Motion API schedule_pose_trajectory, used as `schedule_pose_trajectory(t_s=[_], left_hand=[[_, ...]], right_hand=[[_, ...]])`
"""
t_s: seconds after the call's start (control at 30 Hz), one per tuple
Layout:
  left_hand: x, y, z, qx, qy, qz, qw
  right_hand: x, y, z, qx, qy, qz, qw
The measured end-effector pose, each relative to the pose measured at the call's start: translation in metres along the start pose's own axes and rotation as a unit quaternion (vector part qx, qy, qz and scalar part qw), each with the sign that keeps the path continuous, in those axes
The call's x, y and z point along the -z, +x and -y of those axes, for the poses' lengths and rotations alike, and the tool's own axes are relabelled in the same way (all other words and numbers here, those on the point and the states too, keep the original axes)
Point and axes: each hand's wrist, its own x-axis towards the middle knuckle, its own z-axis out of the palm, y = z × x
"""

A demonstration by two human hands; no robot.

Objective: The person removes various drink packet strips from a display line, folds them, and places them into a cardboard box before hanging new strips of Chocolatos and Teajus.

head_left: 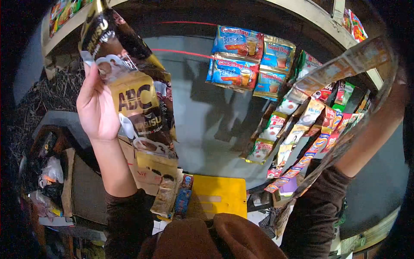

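My left hand (100, 103) is raised at the left, its thumb pressed on a strip of ABC Susu coffee sachets (137, 101). The black, brown and gold strip hangs down past my wrist, with several packets joined end to end. My right arm reaches up at the right edge, and my right hand (399, 88) is dark there, its fingers hidden. Close by it, a blurred, looped strip of sachets (349, 64) arches over and trails down across my right forearm. I cannot tell whether my right hand grips that strip.
Blue Good Day packs (236, 71) hang from a red string against the grey wall (194, 116). Several sachet strips (297, 134) hang to their right. Below are a yellow panel (220, 194), a cardboard box (144, 175) and more sachet strips (183, 196). A shelf edge (297, 13) runs overhead.
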Motion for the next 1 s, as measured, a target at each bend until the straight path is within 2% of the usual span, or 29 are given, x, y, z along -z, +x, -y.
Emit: schedule_pose_trajectory(t_s=[0.13,0.2,0.27,0.37,0.4,0.47,0.5,0.53,0.57,0.6,0.63,0.67,0.73,0.8,0.87,0.93,1.0], left_hand=[[0.015,-0.003,-0.002,0.017,0.01,-0.026,0.999],[0.014,-0.006,0.0,0.025,-0.017,0.01,0.999],[0.019,-0.012,0.0,0.048,-0.006,-0.001,0.999],[0.026,-0.031,0.005,0.007,0.05,-0.07,0.996],[0.025,-0.041,0.009,-0.004,0.088,-0.119,0.989],[0.063,-0.074,0.002,0.059,0.115,-0.13,0.983],[0.057,-0.081,0.01,0.062,0.176,-0.232,0.955],[0.042,-0.085,0.017,0.096,0.225,-0.246,0.938],[0.06,-0.103,0.013,0.164,0.235,-0.258,0.923],[0.08,-0.124,0.009,0.228,0.243,-0.271,0.903],[0.083,-0.139,0.01,0.246,0.245,-0.252,0.903],[0.08,-0.151,0.017,0.268,0.245,-0.234,0.902],[0.085,-0.183,0.028,0.253,0.249,-0.319,0.879],[0.094,-0.217,0.028,0.26,0.26,-0.376,0.851],[0.105,-0.242,0.028,0.272,0.269,-0.422,0.822],[0.121,-0.261,0.031,0.28,0.274,-0.463,0.795],[0.14,-0.272,0.034,0.291,0.361,-0.467,0.753]], right_hand=[[-0.007,0.004,0.015,-0.018,-0.016,0.033,0.999],[-0.008,0.009,0.026,-0.029,-0.022,0.056,0.998],[-0.01,0.012,0.034,-0.048,-0.024,0.083,0.995],[-0.011,0.015,0.043,-0.087,-0.024,0.135,0.987],[-0.01,0.014,0.046,-0.101,-0.02,0.164,0.981],[-0.004,0.007,0.045,-0.143,0.02,0.25,0.957],[-0.002,-0.006,0.039,-0.167,0.046,0.285,0.943],[-0.016,-0.045,0.039,-0.23,-0.003,0.172,0.958],[-0.031,-0.086,0.042,-0.293,-0.053,0.059,0.953],[-0.046,-0.124,0.047,-0.353,-0.102,-0.05,0.929],[-0.058,-0.154,0.053,-0.407,-0.151,-0.157,0.887],[-0.065,-0.176,0.062,-0.448,-0.191,-0.074,0.87],[-0.08,-0.213,0.084,-0.526,-0.065,0.069,0.845],[-0.107,-0.235,0.098,-0.635,0.031,0.085,0.768],[-0.125,-0.26,0.098,-0.687,0.043,0.082,0.72],[-0.152,-0.279,0.088,-0.702,0.037,0.071,0.708],[-0.166,-0.306,0.061,-0.644,0.057,0.158,0.746]])
